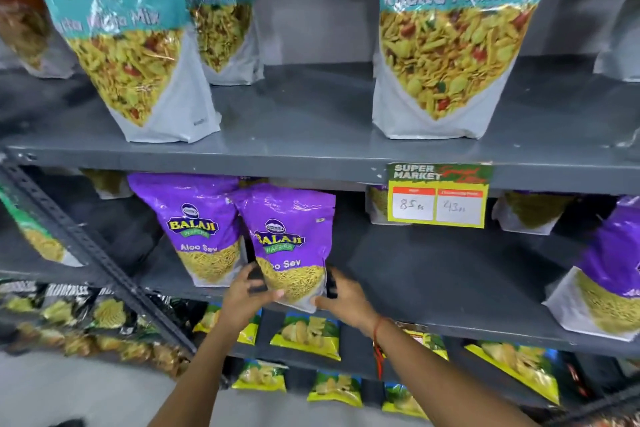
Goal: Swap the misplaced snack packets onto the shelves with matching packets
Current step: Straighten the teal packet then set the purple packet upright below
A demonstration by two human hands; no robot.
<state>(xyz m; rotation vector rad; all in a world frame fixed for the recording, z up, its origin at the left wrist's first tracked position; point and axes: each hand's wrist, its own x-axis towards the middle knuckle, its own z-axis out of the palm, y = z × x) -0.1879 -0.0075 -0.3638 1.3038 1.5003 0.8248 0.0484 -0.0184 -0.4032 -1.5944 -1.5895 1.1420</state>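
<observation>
A purple Aloo Sev packet point(289, 239) stands at the front edge of the middle shelf point(433, 267), beside a second purple Aloo Sev packet point(201, 225) on its left. My left hand point(247, 295) grips the packet's lower left corner. My right hand point(341, 298) grips its lower right corner. Teal Khatta Mitha Mix packets point(450, 38) point(121, 35) stand on the upper shelf point(298, 135). Another purple packet point(609, 270) stands at the far right of the middle shelf.
A price tag point(438, 196) hangs from the upper shelf's front edge. Yellow-green chip packets point(308, 334) fill the lower shelves. A slanted metal brace point(90, 246) crosses the left side. Dark packets point(86, 315) lie at the lower left.
</observation>
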